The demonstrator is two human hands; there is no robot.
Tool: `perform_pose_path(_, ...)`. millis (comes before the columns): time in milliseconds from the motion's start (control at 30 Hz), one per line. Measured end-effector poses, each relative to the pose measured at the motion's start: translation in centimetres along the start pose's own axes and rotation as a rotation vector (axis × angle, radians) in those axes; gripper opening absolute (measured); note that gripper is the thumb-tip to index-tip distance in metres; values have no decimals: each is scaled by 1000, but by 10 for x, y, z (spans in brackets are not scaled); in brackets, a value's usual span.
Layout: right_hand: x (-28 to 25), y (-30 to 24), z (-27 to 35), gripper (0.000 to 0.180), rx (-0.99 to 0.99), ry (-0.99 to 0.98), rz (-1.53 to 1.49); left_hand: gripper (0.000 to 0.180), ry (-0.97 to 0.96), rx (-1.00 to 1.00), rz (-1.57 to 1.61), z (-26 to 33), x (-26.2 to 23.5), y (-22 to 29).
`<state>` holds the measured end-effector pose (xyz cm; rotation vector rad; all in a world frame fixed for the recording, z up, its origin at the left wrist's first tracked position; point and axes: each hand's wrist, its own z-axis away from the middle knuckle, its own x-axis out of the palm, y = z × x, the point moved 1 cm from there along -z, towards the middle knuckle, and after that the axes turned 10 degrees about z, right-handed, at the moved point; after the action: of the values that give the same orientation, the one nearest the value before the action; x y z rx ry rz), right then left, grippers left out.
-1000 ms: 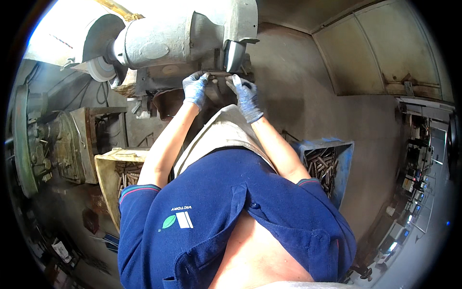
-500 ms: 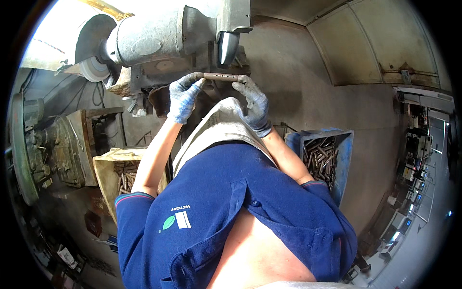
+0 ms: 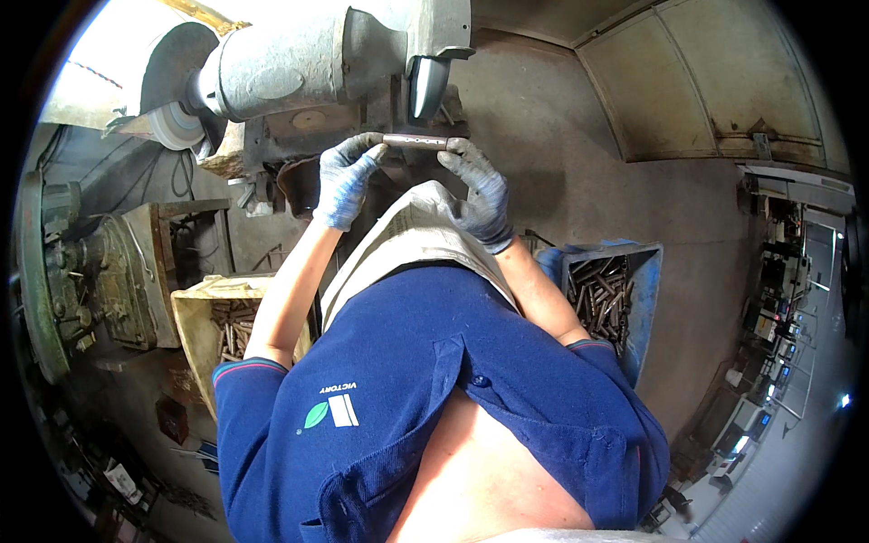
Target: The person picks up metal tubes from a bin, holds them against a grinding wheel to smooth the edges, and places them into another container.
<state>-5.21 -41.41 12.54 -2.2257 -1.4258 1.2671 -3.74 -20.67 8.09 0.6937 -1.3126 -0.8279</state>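
Observation:
Between my two hands is a short, slim metal tube with a row of small holes along its side, held level. My left hand, in a blue and grey work glove, pinches its left end. The right end is gripped by the gloved fingers of my right hand. Just beyond the tube, and apart from it, the dark polished wheel of a grey bench grinder juts down from its guard. Whether that wheel is turning I cannot tell.
A pale wheel sits at the grinder's left end. By my left arm stands a yellowish bin of metal pieces, and by my right arm a blue bin of similar pieces. Old machinery is at far left, a large metal cabinet at far right.
The tube has turned about its length, so its side catches the light differently and the holes look different. Both hands keep hold of it and have barely shifted.

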Motion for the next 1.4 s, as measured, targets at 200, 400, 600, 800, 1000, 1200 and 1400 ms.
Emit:
perform_pose_path(200,-1,4,-3,37,-5,-9,47,15,10,-19,-16,-6,2,-5)
perform_pose_path(400,27,57,16,22,606,-13,-545,9,109,-181,82,-34,17,-24)
perform_pose_path(600,22,84,14,18,860,61,-827,7,184,-244,79,-59,30,-47)
perform_pose_path(800,37,85,8,33,891,36,-802,10,248,-270,59,-63,19,-40)
perform_pose_path(1000,62,72,0,33,900,20,-853,9,292,-228,99,-59,-3,-31)
perform_pose_path(1200,71,61,16,17,741,58,-846,11,172,-169,51,-37,-10,-9)
perform_pose_path(1400,20,6,3,44,-22,-84,-50,18,163,-273,168,-9,-1,15)
